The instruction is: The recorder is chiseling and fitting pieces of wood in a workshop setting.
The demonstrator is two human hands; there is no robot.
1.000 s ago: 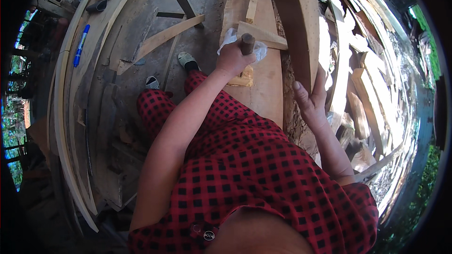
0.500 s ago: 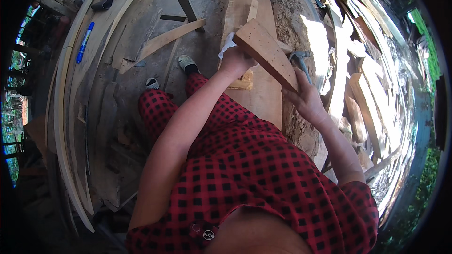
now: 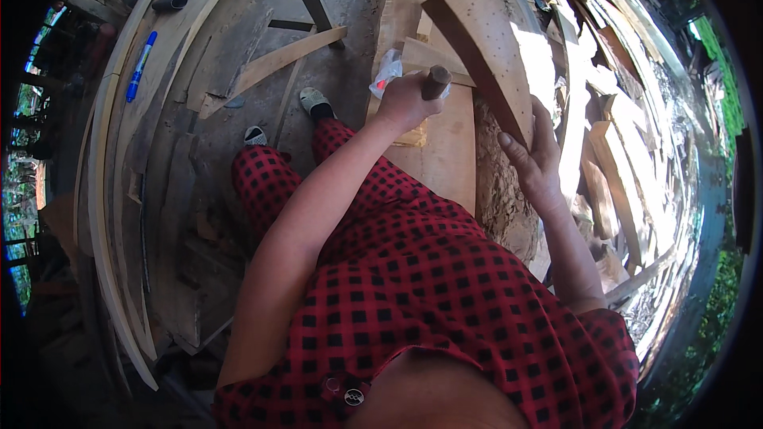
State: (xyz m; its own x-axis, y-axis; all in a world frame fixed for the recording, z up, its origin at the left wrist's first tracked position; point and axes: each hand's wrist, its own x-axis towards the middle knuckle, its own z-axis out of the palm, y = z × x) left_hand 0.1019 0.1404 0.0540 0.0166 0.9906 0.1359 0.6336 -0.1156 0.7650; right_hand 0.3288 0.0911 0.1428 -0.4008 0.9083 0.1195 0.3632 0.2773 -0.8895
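Observation:
My left hand (image 3: 407,100) is closed around a round wooden handle (image 3: 435,82), held over a wide plank (image 3: 445,155) in front of me. A crumpled white plastic scrap (image 3: 387,73) lies just beyond that hand. My right hand (image 3: 534,160) grips the near end of a thick wooden block (image 3: 485,48), which stands tilted up on its edge and reaches away from me. The tool's head is hidden behind my fist. I wear red-and-black checked clothes, and my shoes (image 3: 315,102) rest on the ground below.
Long curved boards (image 3: 111,191) run along the left, with a blue pen (image 3: 140,67) lying on one. A thin lath (image 3: 278,62) lies across the concrete floor. Piles of cut wooden pieces (image 3: 612,151) and sawdust fill the right side.
The thick block has been swung from lying across the plank to standing tilted on edge, with my right hand now gripping its near end. My left hand with the handle dropped slightly toward me.

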